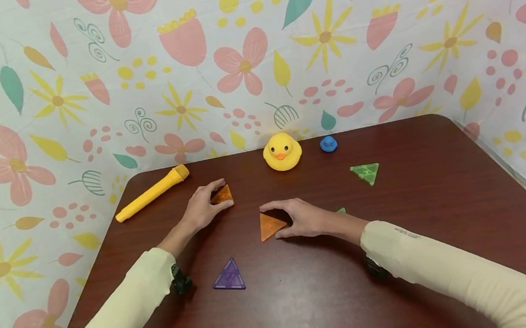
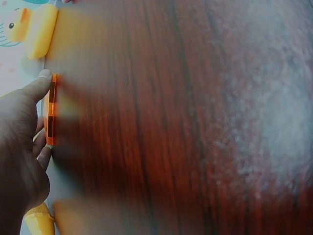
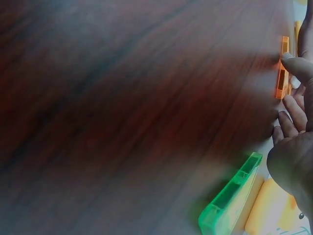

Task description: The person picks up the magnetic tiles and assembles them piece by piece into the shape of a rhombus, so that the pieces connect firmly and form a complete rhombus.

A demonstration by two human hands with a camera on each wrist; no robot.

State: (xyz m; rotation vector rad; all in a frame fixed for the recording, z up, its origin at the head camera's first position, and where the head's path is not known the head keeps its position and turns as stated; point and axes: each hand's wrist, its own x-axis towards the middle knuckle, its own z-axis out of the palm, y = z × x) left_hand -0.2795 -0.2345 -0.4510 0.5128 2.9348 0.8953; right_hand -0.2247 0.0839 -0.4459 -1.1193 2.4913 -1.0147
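My left hand [image 1: 202, 206] holds an orange triangular magnetic tile [image 1: 222, 195] between thumb and fingers, toward the table's far left. In the left wrist view that tile [image 2: 51, 115] shows edge-on, the thumb at one end and fingertips at the other. Near the middle, my right hand [image 1: 302, 217] spans a second orange triangular tile [image 1: 270, 226], index finger at its upper corner and thumb along its lower side. The right wrist view shows this tile [image 3: 282, 73] edge-on with the thumb over it. A purple triangular tile [image 1: 229, 276] lies nearer me, between the two forearms.
A yellow toy microphone [image 1: 153, 193] lies at the far left. Along the back edge sit a yellow rubber duck [image 1: 282, 152] and a small blue duck [image 1: 328, 144]. A green triangular tile [image 1: 367, 173] lies at right; another green piece [image 1: 341, 211] is mostly hidden behind my right forearm.
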